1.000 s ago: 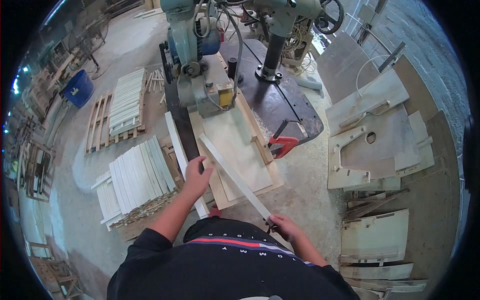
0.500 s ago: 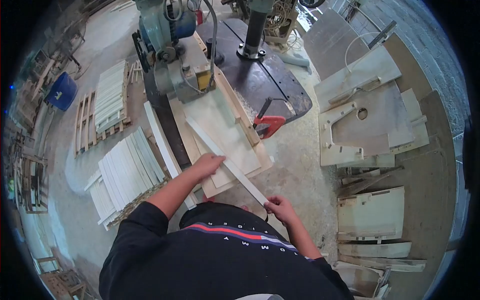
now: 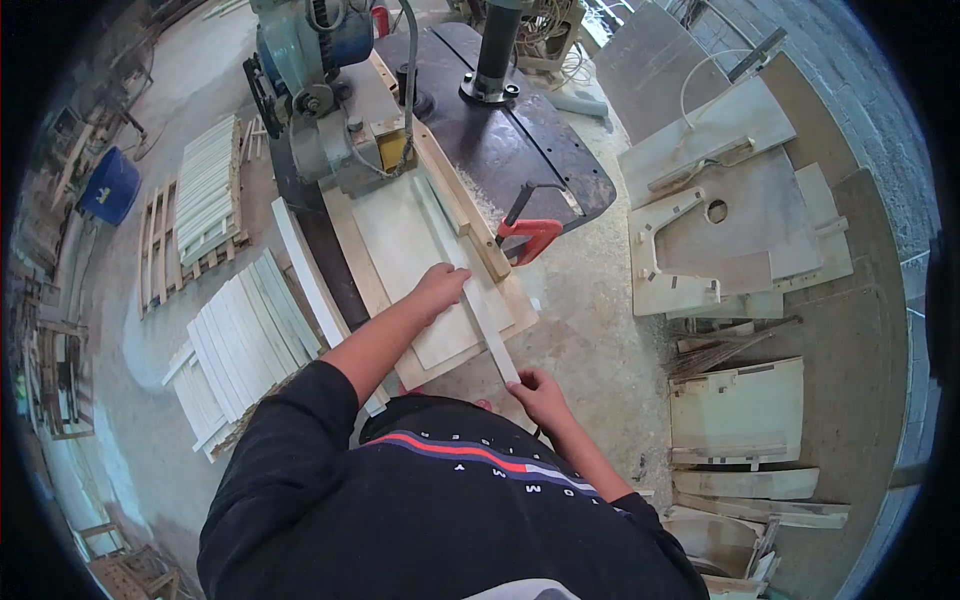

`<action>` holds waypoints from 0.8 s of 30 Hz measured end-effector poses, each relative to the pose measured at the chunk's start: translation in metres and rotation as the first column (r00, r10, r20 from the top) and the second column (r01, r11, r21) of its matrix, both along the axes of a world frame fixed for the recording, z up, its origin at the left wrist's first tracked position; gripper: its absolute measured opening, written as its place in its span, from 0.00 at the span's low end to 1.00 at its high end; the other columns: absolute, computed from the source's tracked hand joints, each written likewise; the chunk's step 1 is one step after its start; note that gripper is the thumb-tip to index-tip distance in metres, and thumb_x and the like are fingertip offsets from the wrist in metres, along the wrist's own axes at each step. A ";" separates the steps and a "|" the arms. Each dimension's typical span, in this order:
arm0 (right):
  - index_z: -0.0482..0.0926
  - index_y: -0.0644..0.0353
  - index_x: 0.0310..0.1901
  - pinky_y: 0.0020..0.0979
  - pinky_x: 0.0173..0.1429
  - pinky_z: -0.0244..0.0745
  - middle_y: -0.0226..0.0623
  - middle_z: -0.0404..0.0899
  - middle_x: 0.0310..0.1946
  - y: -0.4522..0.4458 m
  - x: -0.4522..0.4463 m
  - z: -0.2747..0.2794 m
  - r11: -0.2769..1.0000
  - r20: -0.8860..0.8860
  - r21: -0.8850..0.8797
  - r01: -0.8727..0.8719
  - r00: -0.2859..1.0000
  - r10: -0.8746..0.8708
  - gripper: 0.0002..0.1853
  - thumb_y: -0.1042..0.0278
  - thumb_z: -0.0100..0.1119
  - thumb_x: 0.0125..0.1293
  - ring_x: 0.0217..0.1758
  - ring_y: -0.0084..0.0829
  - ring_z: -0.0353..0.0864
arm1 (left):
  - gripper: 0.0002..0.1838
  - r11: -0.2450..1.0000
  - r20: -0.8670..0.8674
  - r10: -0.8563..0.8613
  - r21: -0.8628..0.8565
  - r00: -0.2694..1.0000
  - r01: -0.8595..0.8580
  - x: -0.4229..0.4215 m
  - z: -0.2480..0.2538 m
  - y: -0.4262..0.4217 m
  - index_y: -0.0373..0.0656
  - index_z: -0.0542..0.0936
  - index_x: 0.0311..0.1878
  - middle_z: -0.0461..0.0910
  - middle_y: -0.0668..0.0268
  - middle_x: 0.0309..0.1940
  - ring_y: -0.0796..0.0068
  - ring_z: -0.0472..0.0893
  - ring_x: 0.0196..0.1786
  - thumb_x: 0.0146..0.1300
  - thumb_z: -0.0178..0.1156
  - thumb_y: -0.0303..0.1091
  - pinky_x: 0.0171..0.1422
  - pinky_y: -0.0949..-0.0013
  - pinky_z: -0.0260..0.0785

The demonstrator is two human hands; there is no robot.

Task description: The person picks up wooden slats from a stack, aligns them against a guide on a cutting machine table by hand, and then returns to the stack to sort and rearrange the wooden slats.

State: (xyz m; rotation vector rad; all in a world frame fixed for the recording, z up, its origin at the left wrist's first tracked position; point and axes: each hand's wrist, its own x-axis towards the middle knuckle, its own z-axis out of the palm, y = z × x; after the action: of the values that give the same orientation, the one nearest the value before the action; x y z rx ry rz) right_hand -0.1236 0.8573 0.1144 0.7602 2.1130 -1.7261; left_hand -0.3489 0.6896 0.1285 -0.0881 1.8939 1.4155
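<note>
A long pale wood strip (image 3: pixel 487 325) lies slantwise over the light board (image 3: pixel 392 245) on the machine's bed, its far end close to the wooden guide rail (image 3: pixel 448 195). Closed on the strip near its middle is my left hand (image 3: pixel 441 288). My right hand (image 3: pixel 541 398) grips the near end, thumb on top, beyond the board's edge. Just past the far end of the strip stands the machine head (image 3: pixel 350 150) with its yellow part. A red clamp (image 3: pixel 530 238) sits at the right of the rail.
Another long strip (image 3: pixel 308 272) runs along the bed's left side. Stacked strips (image 3: pixel 245 340) and a slatted pallet (image 3: pixel 157 245) stand on the floor at left, near a blue bin (image 3: pixel 110 187). Cut panels (image 3: pixel 735 410) lie at right. Behind is a dark metal table (image 3: pixel 560 150).
My left hand has moved from beside the strip onto it and closed. The strip has swung toward the guide rail, and its far end is nearer the machine head. The camera view has shifted.
</note>
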 end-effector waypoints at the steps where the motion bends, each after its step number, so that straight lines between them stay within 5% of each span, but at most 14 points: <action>1: 0.76 0.68 0.46 0.33 0.45 0.74 0.44 0.81 0.35 -0.001 -0.005 0.004 0.998 -0.029 0.047 0.035 0.999 -0.033 0.21 0.60 0.65 0.56 0.39 0.34 0.79 | 0.18 1.000 -0.014 0.005 0.006 1.000 -0.005 -0.004 -0.002 0.002 0.36 0.76 0.43 0.74 0.61 0.39 0.70 0.73 0.43 0.62 0.53 0.43 0.45 0.67 0.70; 5: 0.77 0.67 0.46 0.36 0.46 0.73 0.48 0.78 0.37 0.016 -0.019 -0.010 0.953 -0.051 0.276 -0.125 0.988 0.145 0.24 0.56 0.65 0.54 0.39 0.40 0.78 | 0.17 0.995 -0.060 0.076 0.062 0.995 -0.072 -0.013 0.000 0.008 0.36 0.76 0.42 0.74 0.60 0.39 0.68 0.73 0.42 0.62 0.52 0.43 0.47 0.67 0.69; 7: 0.78 0.68 0.48 0.30 0.44 0.72 0.45 0.76 0.39 0.015 -0.024 -0.003 0.876 -0.121 0.451 -0.171 0.961 0.249 0.25 0.55 0.64 0.54 0.38 0.33 0.76 | 0.17 0.996 -0.070 0.085 0.047 0.994 -0.082 -0.019 -0.005 0.011 0.37 0.76 0.42 0.74 0.61 0.39 0.68 0.73 0.43 0.62 0.52 0.43 0.48 0.66 0.68; 10: 0.77 0.66 0.49 0.37 0.46 0.73 0.48 0.73 0.40 0.012 -0.033 0.004 0.900 -0.134 0.400 -0.173 0.960 0.244 0.26 0.54 0.64 0.54 0.38 0.41 0.76 | 0.17 0.980 -0.041 0.174 0.109 0.984 -0.169 -0.023 -0.004 0.014 0.36 0.75 0.41 0.73 0.62 0.34 0.70 0.73 0.37 0.62 0.53 0.43 0.42 0.66 0.68; 14: 0.76 0.67 0.50 0.35 0.46 0.74 0.48 0.72 0.43 0.005 -0.046 0.016 0.926 -0.085 0.332 -0.180 0.972 0.219 0.26 0.55 0.64 0.55 0.38 0.39 0.77 | 0.15 0.937 0.016 0.282 0.210 0.959 -0.279 -0.026 0.007 0.011 0.38 0.72 0.35 0.69 0.65 0.26 0.75 0.69 0.27 0.63 0.51 0.44 0.33 0.68 0.67; 24: 0.69 0.69 0.56 0.33 0.47 0.75 0.51 0.68 0.49 -0.010 -0.076 0.023 0.871 -0.070 0.421 -0.254 0.948 0.311 0.29 0.59 0.62 0.57 0.39 0.37 0.79 | 0.19 0.962 -0.036 0.244 0.135 0.969 -0.237 -0.052 0.011 0.004 0.39 0.72 0.41 0.71 0.62 0.34 0.72 0.70 0.35 0.56 0.57 0.46 0.35 0.67 0.66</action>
State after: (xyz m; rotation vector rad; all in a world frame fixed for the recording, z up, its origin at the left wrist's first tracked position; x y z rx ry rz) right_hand -0.1997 0.8470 0.1376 0.4040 2.5702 -1.2285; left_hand -0.4014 0.6936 0.1393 -0.2274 1.8773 1.7161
